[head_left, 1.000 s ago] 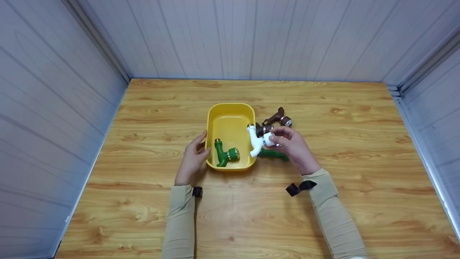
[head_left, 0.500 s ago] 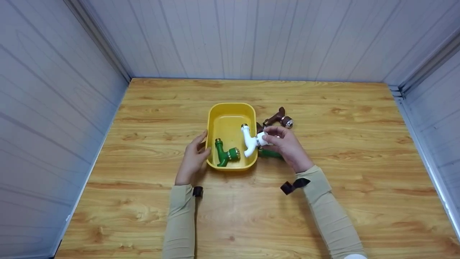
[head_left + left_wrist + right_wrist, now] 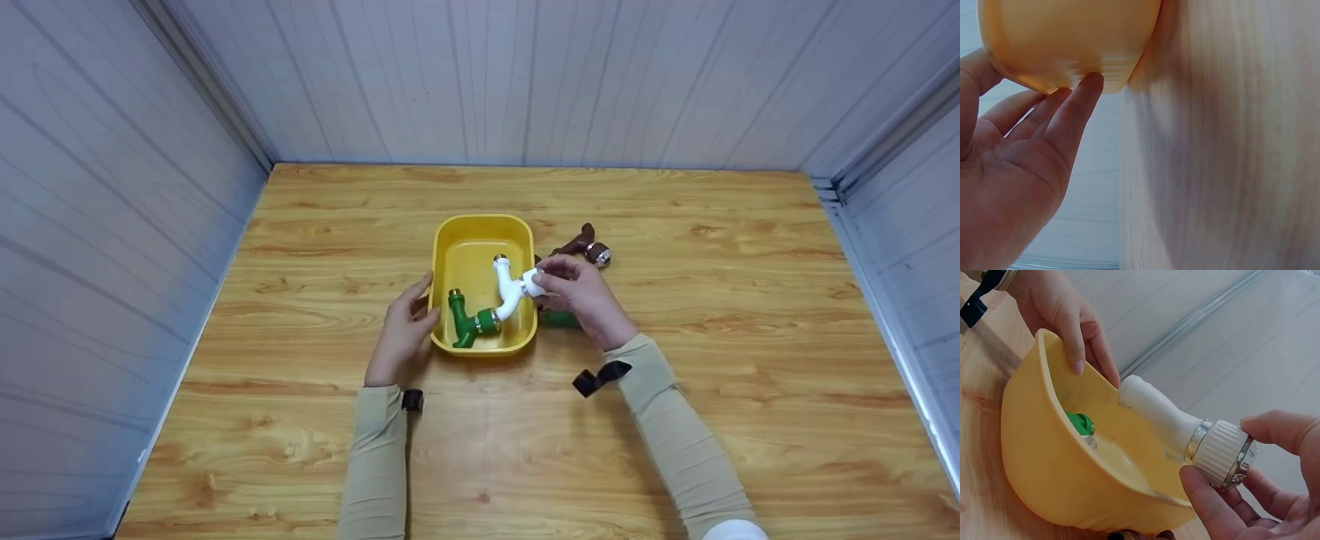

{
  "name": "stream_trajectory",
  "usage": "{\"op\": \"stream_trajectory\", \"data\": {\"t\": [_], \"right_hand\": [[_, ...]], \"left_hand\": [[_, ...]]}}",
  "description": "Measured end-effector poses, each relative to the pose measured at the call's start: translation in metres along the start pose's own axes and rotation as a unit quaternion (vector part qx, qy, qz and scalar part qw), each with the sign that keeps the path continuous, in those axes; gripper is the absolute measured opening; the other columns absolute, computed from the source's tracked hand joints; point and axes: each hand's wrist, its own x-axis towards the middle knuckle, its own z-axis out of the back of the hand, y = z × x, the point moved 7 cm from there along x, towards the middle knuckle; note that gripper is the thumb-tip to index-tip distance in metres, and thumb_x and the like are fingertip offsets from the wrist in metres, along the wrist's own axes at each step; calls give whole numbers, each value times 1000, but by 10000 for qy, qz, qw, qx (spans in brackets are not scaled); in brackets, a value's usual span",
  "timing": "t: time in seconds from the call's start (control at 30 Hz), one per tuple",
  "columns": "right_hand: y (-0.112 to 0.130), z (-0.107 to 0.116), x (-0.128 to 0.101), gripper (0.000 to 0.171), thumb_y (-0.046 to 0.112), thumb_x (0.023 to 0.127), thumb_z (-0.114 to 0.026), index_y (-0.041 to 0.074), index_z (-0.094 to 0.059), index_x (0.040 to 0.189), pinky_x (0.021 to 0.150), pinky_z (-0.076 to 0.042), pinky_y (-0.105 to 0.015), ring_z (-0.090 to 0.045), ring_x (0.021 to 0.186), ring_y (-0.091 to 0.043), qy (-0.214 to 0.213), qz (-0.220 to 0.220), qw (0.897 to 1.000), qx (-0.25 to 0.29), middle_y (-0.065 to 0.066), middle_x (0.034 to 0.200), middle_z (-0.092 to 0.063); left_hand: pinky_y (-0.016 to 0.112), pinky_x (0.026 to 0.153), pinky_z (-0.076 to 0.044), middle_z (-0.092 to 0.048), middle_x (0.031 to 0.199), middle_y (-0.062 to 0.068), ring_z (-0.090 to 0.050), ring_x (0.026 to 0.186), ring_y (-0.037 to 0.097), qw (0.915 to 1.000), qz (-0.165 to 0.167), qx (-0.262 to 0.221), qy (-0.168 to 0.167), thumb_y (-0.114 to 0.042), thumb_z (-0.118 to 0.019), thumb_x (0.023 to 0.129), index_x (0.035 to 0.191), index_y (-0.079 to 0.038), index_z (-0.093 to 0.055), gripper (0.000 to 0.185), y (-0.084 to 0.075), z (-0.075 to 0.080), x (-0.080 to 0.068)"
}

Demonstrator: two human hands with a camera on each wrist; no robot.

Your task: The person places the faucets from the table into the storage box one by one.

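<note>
My right hand (image 3: 577, 292) pinches a white plastic tap (image 3: 508, 289) by its ribbed, silver-ringed knob (image 3: 1224, 451). The tap is held over the right side of a yellow plastic tub (image 3: 484, 219), its spout end overlapping a green tap (image 3: 465, 322) in the head view. That green tap lies on the tub's floor near the front left. At the tub's left wall is my left hand (image 3: 403, 330), gripping the rim with the thumb (image 3: 1075, 354) inside and the fingers (image 3: 1075, 115) against the outer wall.
A brown tap (image 3: 581, 241) lies on the wooden table (image 3: 675, 225) just right of the tub. Part of a green tap (image 3: 559, 319) shows beneath my right hand. Pale panel walls (image 3: 487, 82) stand at the back and both sides.
My right hand has carried the white tap leftward, from above the tub's right rim to over its inside. The left hand and the tub have stayed in place.
</note>
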Motion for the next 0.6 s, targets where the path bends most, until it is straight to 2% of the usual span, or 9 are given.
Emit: {"op": "stream_trajectory", "data": {"t": [0.17,0.3,0.5,0.6], "right_hand": [[0,-4,5,39,11,87,-71,-4,-55,119,86,-54,-42,-64,92,-24,54,-70,9999,-53,-16,110,-57],[0,-6,9,38,11,87,-70,-4,-56,119,84,-55,-42,-64,89,-24,45,-56,9998,-166,-16,110,-58],[1,-9,15,37,12,86,-72,-3,-58,117,82,-56,-36,-63,93,-24,-40,-50,9993,-368,-16,111,-57],[0,-11,17,36,13,86,-72,-2,-59,116,82,-56,-35,-63,94,-24,-92,-71,9991,-403,-16,111,-57]], "left_hand": [[39,108,-35,-33,151,15,-42,129,35,10000,30,10,-59,8,-55,91,145,0,-36,57,3,1,0],[42,108,-34,-30,151,17,-39,130,39,10000,36,-73,-14,10,-54,91,145,2,-35,57,-1,0,0],[47,106,-35,-27,149,26,-38,128,47,9998,-116,-67,118,13,-53,89,142,10,-32,57,-26,-2,-8],[48,105,-36,-27,148,30,-38,126,50,9996,-256,18,129,14,-53,89,140,14,-32,56,-33,-2,-10]]}}
